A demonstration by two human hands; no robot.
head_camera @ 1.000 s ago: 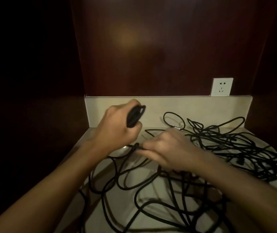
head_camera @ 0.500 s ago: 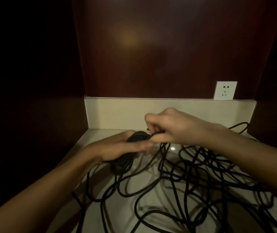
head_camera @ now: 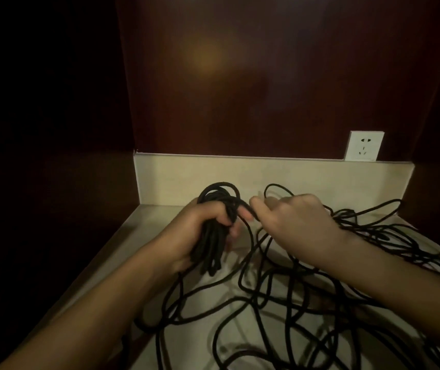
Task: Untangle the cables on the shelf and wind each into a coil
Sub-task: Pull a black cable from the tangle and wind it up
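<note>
1. Since half a second ago, left hand (head_camera: pixel 200 231) has tilted its coil (head_camera: pixel 214 225) upright, fingers clamped round it
2. Right hand (head_camera: pixel 293 222) pinches the cable strand (head_camera: pixel 245 209) beside the coil
3. Winding is under way; most of the tangled cables (head_camera: pixel 307 303) lie on the shelf (head_camera: pixel 122 249)
4. Next likely calls for another loop, freeing snags

Black coil (head_camera: pixel 214 231) upright (part-wound); loose cables (head_camera: pixel 307 297) tangled across shelf (head_camera: pixel 122 263).
</note>
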